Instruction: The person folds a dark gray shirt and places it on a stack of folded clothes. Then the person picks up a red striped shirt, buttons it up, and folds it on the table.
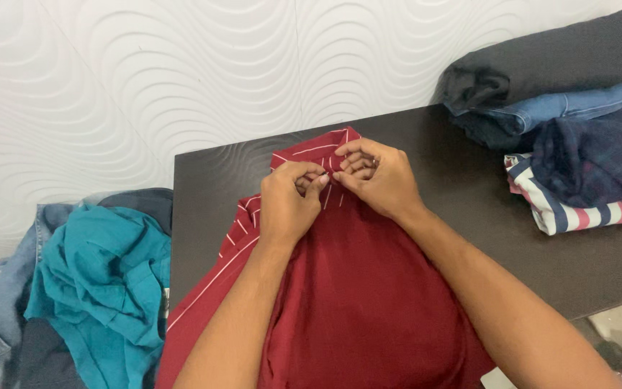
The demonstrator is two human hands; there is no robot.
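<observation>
A dark red shirt (358, 288) with thin white stripes lies spread on a dark brown table (469, 194), its collar end toward the wall. My left hand (288, 202) and my right hand (379, 176) meet at the collar opening, fingers pinched together on the striped fabric there. The fingertips hide the spot they pinch, so I cannot tell what small part they grip. Both forearms lie over the shirt's body.
A stack of folded clothes sits on the table's right: a dark grey piece (548, 57), blue denim (577, 104), a dark plaid piece (599, 158) and a striped piece (577, 212). A heap with a teal garment (98, 288) and jeans lies left of the table. A white patterned wall (181, 72) is behind.
</observation>
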